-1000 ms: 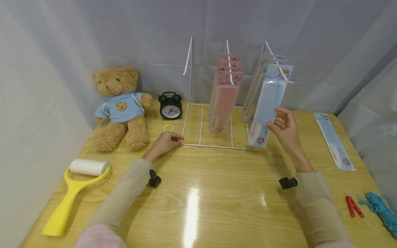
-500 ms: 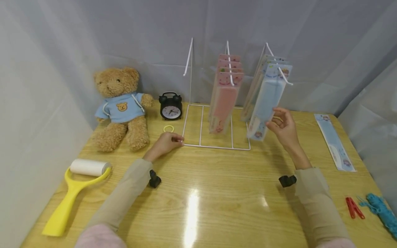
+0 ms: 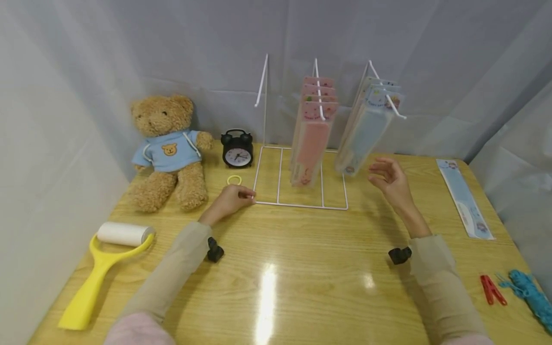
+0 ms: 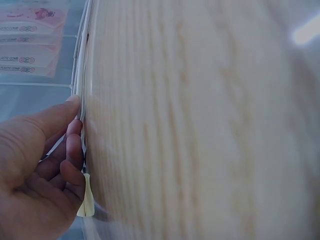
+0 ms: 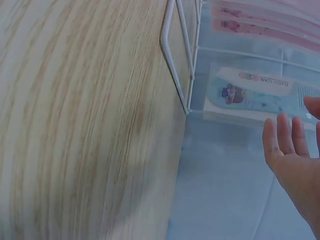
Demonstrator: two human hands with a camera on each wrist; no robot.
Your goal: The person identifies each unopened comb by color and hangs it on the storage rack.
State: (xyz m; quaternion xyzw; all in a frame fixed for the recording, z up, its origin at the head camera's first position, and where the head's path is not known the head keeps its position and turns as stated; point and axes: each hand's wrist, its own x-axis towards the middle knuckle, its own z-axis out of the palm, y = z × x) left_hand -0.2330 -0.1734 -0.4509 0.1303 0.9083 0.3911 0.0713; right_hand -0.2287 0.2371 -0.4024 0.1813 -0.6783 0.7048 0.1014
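Note:
A white wire rack (image 3: pixel 302 206) with three hooks stands on the table. My left hand (image 3: pixel 230 200) pinches its front left corner; in the left wrist view the thumb and fingertips (image 4: pixel 73 100) meet at the wire. Pink packaged combs (image 3: pixel 314 143) hang from the middle hook, and blue packaged combs (image 3: pixel 366 134) from the right one. The front blue comb (image 5: pixel 250 92) hangs at a slant. My right hand (image 3: pixel 393 187) is just right of it, fingers loosely bent, holding nothing. The left hook (image 3: pixel 260 81) carries nothing.
Another blue packaged comb (image 3: pixel 465 199) lies at the right. A teddy bear (image 3: pixel 166 148), a black alarm clock (image 3: pixel 237 149) and a yellow ring (image 3: pixel 234 179) are left of the rack. A yellow-handled roller (image 3: pixel 103 261), a red clip (image 3: pixel 492 290) and blue yarn (image 3: pixel 530 294) lie nearer.
My right hand has let go of the front blue comb, which has swung back toward the others on its hook. The left hand has stayed at the rack's corner.

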